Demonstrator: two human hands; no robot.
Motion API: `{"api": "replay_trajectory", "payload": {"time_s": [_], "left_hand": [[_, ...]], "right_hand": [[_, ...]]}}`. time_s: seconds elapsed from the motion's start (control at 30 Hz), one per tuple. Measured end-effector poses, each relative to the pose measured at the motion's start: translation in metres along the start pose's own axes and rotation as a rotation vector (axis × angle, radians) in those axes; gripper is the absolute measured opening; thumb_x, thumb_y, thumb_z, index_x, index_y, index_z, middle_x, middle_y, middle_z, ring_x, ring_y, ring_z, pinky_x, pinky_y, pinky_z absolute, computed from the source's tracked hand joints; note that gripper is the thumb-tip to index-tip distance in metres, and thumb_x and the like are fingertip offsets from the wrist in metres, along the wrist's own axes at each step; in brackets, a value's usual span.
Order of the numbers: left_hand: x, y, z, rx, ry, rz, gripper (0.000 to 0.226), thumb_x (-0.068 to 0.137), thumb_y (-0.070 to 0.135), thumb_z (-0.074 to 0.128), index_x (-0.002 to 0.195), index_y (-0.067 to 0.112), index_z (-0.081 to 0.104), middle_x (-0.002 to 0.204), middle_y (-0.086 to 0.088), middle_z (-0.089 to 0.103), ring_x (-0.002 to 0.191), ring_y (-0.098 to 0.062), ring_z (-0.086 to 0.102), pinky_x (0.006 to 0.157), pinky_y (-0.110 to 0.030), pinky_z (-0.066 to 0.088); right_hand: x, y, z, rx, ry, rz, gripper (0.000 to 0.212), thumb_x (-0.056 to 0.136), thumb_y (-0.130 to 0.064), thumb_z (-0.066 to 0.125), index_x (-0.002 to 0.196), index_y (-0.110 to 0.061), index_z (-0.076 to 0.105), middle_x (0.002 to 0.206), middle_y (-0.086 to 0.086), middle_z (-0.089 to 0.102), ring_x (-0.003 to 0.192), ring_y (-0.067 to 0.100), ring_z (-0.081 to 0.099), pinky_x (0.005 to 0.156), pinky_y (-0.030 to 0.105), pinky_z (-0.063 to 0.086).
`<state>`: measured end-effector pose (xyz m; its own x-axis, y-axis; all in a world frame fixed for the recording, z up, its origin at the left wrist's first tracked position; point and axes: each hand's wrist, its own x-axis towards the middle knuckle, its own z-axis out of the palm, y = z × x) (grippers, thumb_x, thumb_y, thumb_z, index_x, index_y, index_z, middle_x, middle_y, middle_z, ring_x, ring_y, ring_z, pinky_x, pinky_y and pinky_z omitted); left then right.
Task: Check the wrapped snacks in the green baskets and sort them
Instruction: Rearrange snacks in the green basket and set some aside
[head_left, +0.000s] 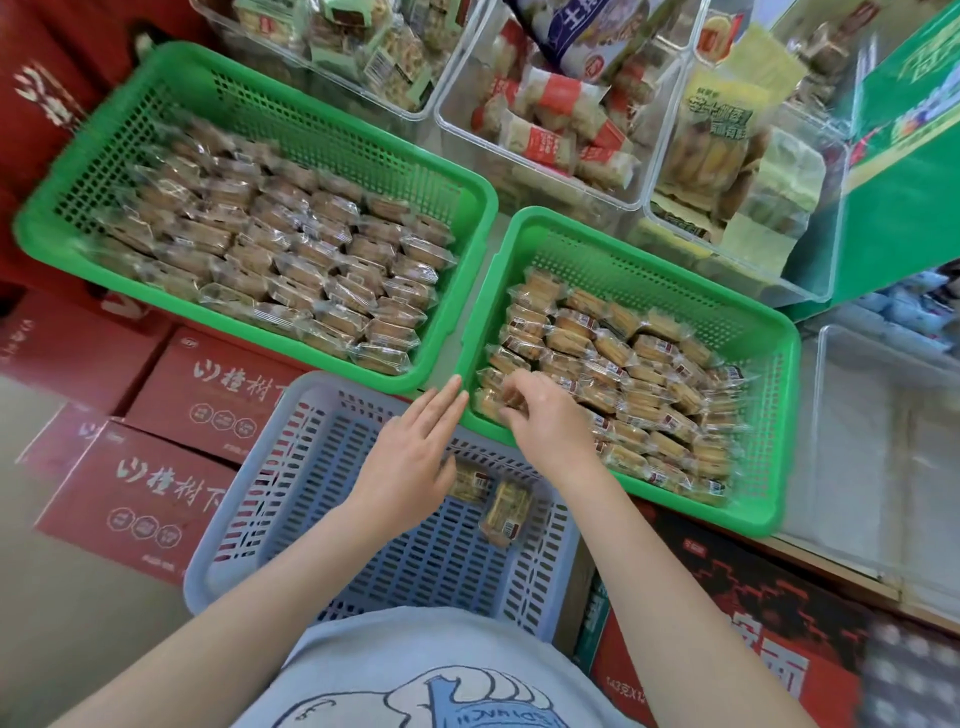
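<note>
Pale blue slotted plastic basket (291, 499) nearest, under both forearms, sitting on red printed cardboard cartons (156, 499). Two clear-wrapped tan snack packs (506, 512) lying on its floor just below and between the wrists, one partly hidden by left hand. Left hand (410, 457) flat over blue basket's far edge, fingers straight and together, tips touching near rim of left-hand green basket, holding nothing. Right hand (540, 421) just beside it, hands close but not touching, reaching over near-left corner of smaller green perforated plastic basket (774, 415). Right fingers (511, 387) curled down, pinching one clear-wrapped snack (485, 400) in that corner; grip partly blurred. Same basket packed with rows of wrapped tan biscuit packs (639, 374) with dark red labels, extending right of and beyond right hand. Beyond left hand: larger green perforated plastic basket (260, 78), filled with neat rows of clear-wrapped brown snacks (291, 260), blurred. The two green baskets side by side, rims nearly touching beyond left fingertips. Far beyond both hands: clear plastic bins (452, 119) holding mixed packaged snacks, red-and-white wrappers (550, 124) in middle one, yellowish bag (722, 135) in right one. Right of right hand, past green basket: shallow clear plastic tray (883, 457). Green printed panel (909, 130) at far right. More red cartons (727, 649) under right forearm. Grey-blue printed T-shirt (415, 675) at bottom edge.
</note>
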<state>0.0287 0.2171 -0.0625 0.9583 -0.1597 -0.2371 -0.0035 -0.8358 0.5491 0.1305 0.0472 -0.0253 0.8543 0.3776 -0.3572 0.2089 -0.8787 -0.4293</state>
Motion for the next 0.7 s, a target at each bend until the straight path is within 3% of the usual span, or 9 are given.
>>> {"api": "replay_trajectory", "payload": {"time_s": [0.07,0.17,0.43,0.7], "left_hand": [[0.001,0.003,0.001,0.002,-0.003,-0.011,0.07,0.1,0.02,0.052,0.161,0.012,0.018,0.166,0.004,-0.004,0.156,-0.023,0.014,0.117,-0.045,0.034],[0.001,0.005,0.003,-0.005,0.007,-0.022,0.071,0.099,0.019,0.052,0.161,0.012,0.017,0.166,0.005,-0.005,0.156,-0.021,0.012,0.118,-0.043,0.032],[0.001,0.004,0.006,-0.047,0.017,-0.044,0.07,0.1,0.019,0.048,0.162,0.017,0.015,0.166,0.01,-0.007,0.156,-0.017,0.008,0.121,-0.045,0.028],[0.001,0.002,0.0,-0.113,0.013,-0.064,0.069,0.102,0.019,0.048,0.162,0.026,0.016,0.166,0.017,-0.002,0.156,-0.017,0.01,0.122,-0.041,0.025]], "right_hand": [[0.009,0.001,0.007,-0.059,-0.024,-0.007,0.011,0.095,-0.012,0.063,0.105,-0.012,0.067,0.097,0.001,0.055,0.1,0.025,0.053,0.077,0.034,0.041],[0.022,0.004,0.01,-0.129,-0.054,0.008,0.025,0.095,-0.009,0.058,0.115,-0.015,0.072,0.098,0.006,0.05,0.107,0.03,0.051,0.086,0.038,0.047],[0.036,-0.005,0.014,-0.149,0.085,0.065,0.017,0.094,-0.019,0.065,0.106,-0.007,0.063,0.105,0.009,0.059,0.103,0.028,0.055,0.074,0.033,0.042],[0.035,-0.015,0.018,-0.373,0.098,0.137,0.02,0.093,-0.001,0.055,0.111,-0.007,0.061,0.122,0.01,0.054,0.116,0.028,0.048,0.092,0.036,0.042]]}}
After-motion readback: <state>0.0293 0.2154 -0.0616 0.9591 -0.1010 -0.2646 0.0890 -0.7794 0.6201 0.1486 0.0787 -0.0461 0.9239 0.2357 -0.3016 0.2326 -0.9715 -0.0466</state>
